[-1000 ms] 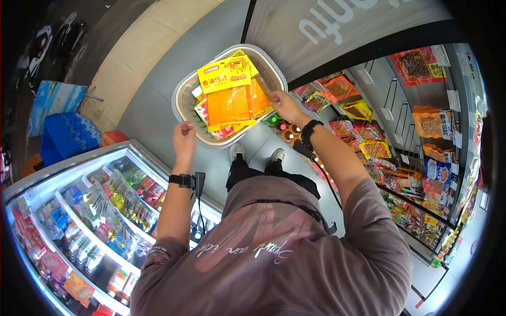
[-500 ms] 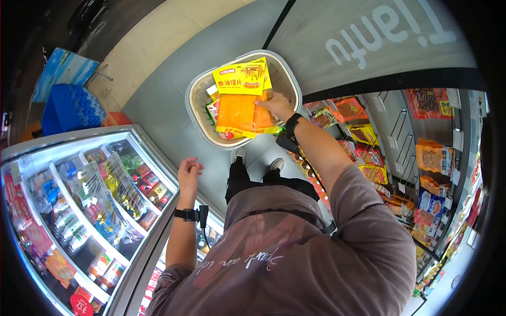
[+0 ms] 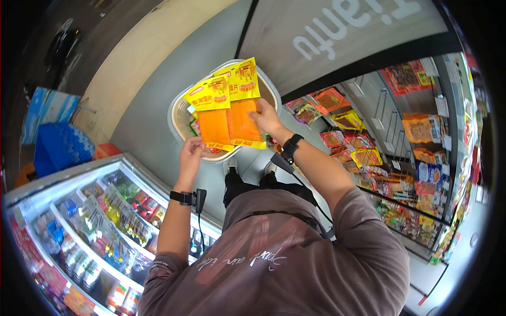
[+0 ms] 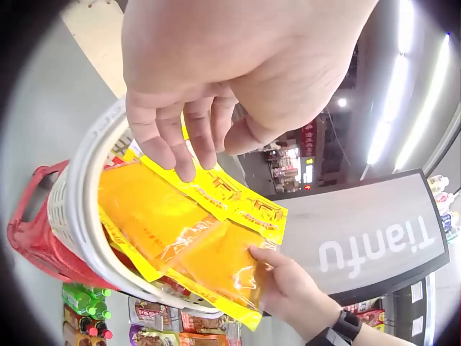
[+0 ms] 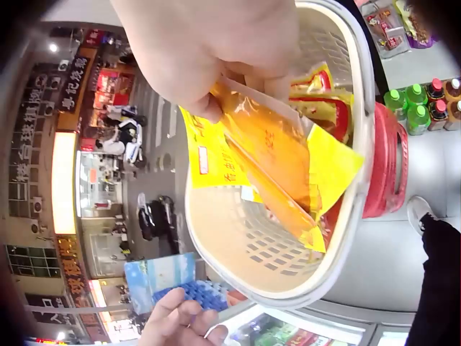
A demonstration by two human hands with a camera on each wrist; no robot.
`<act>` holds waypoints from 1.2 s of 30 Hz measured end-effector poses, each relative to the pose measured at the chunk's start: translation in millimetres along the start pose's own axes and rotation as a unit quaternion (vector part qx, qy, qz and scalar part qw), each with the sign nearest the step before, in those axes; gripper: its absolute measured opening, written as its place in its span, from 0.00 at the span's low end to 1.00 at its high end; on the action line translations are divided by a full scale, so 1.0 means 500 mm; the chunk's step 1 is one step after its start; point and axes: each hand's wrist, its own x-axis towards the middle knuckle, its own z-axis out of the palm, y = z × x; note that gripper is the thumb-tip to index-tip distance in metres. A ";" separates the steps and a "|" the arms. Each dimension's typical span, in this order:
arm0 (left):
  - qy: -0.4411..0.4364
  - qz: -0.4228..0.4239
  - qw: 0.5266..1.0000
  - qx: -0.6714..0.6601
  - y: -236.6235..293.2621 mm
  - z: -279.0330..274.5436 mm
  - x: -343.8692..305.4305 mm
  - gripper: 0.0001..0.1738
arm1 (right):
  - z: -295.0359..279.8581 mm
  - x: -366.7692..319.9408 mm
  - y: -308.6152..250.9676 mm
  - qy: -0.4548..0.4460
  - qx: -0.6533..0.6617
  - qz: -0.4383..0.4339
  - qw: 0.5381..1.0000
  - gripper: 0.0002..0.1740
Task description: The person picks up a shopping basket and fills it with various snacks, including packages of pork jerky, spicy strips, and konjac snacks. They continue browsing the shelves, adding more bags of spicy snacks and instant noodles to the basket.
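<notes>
My right hand (image 3: 268,117) pinches the side of an orange snack packet (image 3: 245,122) with a yellow printed top, thumb on its front. A second matching packet (image 3: 213,125) overlaps it on the left. Both are tilted over the off-white plastic basket (image 3: 173,113), which holds other packets, including a red-and-yellow packet (image 5: 320,112) in the right wrist view. My left hand (image 3: 191,154) is near the left packet's lower corner, fingers loosely bent. Nothing shows in its grasp in the left wrist view, where the fingers (image 4: 205,144) hang above the packets.
Beneath the basket is a red basket (image 5: 389,169). Several drink bottles (image 5: 418,108) stand on the floor nearby. A lit glass-topped freezer (image 3: 113,210) is at left, a snack rack (image 3: 400,142) at right, a grey Tianfu panel (image 3: 337,31) ahead. A blue crate (image 3: 63,147) stands beyond the freezer.
My right hand has gone from the basket's right side to gripping a packet, and the two packets have shifted apart. My left hand drew back, then came up near the left packet.
</notes>
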 end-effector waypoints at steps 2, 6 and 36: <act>-0.042 -0.002 0.999 0.005 0.030 0.026 0.023 0.15 | -0.057 -0.056 -0.049 0.020 -0.020 -0.032 0.999 0.20; -0.086 0.061 0.993 0.060 0.037 0.113 0.062 0.26 | -0.173 -0.201 -0.134 0.023 0.179 -0.034 0.983 0.19; -0.249 -0.096 0.952 0.152 0.092 0.247 -0.043 0.20 | -0.477 -0.296 0.205 0.315 0.223 -0.056 0.921 0.19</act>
